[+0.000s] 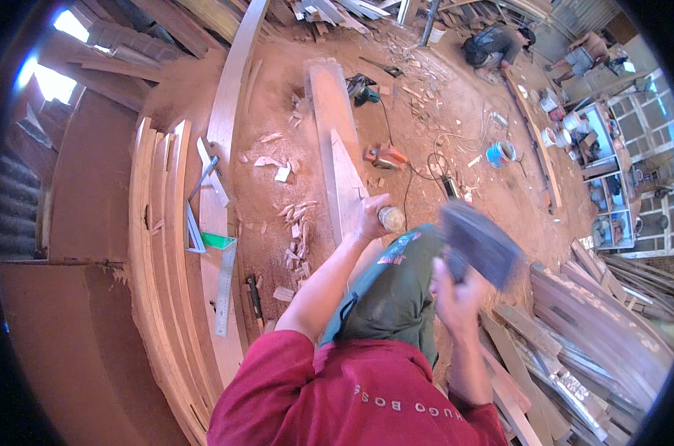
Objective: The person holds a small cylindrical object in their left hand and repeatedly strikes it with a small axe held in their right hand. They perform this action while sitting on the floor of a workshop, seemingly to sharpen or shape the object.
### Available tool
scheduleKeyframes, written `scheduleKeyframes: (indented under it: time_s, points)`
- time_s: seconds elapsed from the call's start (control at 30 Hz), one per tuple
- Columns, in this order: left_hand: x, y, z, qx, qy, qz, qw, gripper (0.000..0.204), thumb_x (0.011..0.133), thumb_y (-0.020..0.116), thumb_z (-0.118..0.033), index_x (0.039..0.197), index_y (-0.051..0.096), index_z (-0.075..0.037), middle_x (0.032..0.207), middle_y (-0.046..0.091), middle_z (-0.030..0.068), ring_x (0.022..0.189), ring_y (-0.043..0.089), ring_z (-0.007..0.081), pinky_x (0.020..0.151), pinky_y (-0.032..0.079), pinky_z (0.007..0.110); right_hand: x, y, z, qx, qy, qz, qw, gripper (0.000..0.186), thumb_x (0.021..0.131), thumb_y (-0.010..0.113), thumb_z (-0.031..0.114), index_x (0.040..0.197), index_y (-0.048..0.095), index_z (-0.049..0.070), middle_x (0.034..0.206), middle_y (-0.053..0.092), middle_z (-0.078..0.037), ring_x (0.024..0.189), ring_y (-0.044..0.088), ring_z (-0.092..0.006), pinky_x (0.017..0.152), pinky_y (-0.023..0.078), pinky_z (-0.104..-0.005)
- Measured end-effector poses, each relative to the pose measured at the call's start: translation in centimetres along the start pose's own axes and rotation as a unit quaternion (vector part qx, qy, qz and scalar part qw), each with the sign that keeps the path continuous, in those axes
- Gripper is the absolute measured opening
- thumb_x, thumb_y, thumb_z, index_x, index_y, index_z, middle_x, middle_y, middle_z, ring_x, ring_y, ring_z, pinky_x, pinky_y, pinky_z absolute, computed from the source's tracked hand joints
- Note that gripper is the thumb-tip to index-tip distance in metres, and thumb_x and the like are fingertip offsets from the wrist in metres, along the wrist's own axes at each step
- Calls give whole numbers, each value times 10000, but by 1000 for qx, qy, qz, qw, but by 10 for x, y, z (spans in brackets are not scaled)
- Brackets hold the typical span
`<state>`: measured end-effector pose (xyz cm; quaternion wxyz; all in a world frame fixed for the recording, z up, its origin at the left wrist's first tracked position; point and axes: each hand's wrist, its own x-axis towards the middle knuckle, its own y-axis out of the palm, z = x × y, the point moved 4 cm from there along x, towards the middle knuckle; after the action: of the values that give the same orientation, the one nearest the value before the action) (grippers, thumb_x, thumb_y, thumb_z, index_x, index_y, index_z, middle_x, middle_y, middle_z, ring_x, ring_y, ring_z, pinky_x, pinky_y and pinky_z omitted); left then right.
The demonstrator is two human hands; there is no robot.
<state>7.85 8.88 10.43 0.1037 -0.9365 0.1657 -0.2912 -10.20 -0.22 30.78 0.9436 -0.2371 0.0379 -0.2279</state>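
Dark-grey mallet (487, 249): blurred, clenched in the right grip (454, 299), beside the green trousers (385, 305).
Round-ended handle (391, 218): wrapped by the left grip (369, 216), near the pale board (344, 175).
Orange power tool (387, 157): on the dusty floor (277, 108) beyond.
Co-worker (491, 49): crouching by a long beam (532, 137).

Single view, L cam of a head-worn fisheye pr. Sat up at the person's head, looked steeply down & a bit fwd. Pic was upright, not mirrored: its L = person's L. Very wide angle; straight edges bent twd the dark rim, corners blacked out. Closest to lens: red shirt (337, 405), btm ctr. Next, at approx arm's reach: L hand (372, 217) & R hand (454, 293), w/ green trousers (385, 308) btwn. Beyond: floor (274, 100), seen from above; 2 co-workers (494, 48) (591, 50), small & far off, top R.
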Motion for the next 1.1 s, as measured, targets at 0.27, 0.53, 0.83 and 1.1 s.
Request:
scheduleKeyframes:
  time_s: [0.27,0.53,0.83,1.1]
  points:
    - [-4,9,-11,-68,-19,25,997,289,625,780,-158,713,517,-75,656,524,138,635,582,349,557,440,406,-10,27,-35,-100,-44,-28,994,279,907,624,221,966,617,-52,791,653,-240,733,660,-289,686,527,-403]
    - [0,13,26,-29,-146,-200,969,210,696,789,-131,761,604,-55,679,614,95,645,623,180,595,478,329,-62,29,-113,131,198,15,971,178,937,603,142,1021,533,2,642,531,-28,468,510,-92,418,420,-258]
    - [84,19,-31,-238,-89,-139,957,210,722,773,-138,806,621,-21,687,631,54,679,616,121,620,488,300,-94,42,-148,131,250,43,958,182,919,618,123,1023,531,3,652,555,-23,458,525,-111,410,430,-276]
    - [46,19,-35,-9,-2,-18,1000,326,573,800,-151,805,590,-61,712,625,139,673,640,333,606,499,390,-87,48,-134,197,252,41,947,186,914,616,98,1032,512,-2,632,542,-26,463,525,-110,405,431,-278]
